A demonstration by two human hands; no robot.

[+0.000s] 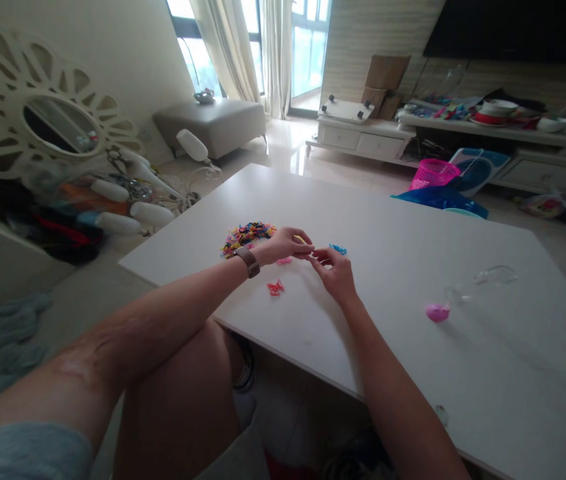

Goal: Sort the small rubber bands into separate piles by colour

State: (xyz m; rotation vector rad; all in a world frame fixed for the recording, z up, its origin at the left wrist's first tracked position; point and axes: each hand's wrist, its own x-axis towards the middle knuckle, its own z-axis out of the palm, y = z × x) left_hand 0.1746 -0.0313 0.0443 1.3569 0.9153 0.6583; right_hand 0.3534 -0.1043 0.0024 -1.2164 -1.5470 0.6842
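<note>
Over the white table (pixel 403 260), my left hand (pixel 290 245), with a brown watch band at its wrist, meets my right hand (pixel 335 275) at the fingertips. Both hands have their fingers pinched together; anything between them is too small to make out. Beside my left hand lies a heap of small multicoloured pieces (pixel 247 236), thin and tangled like little bands or clips. A few pink pieces (pixel 283 261) lie just under that hand, partly hidden. Nearer the front edge sits a small cluster of coral-red pieces (pixel 275 288). Some blue pieces (pixel 337 249) rest just beyond my right hand.
Toward the right of the table are a small purple-pink object (pixel 437 312) and a clear curved plastic item (pixel 497 274). Past the far edge stand a pink basket (pixel 434 175) and a blue plastic sheet (pixel 440 197). A lamp with white shades (pixel 150 213) is at the left.
</note>
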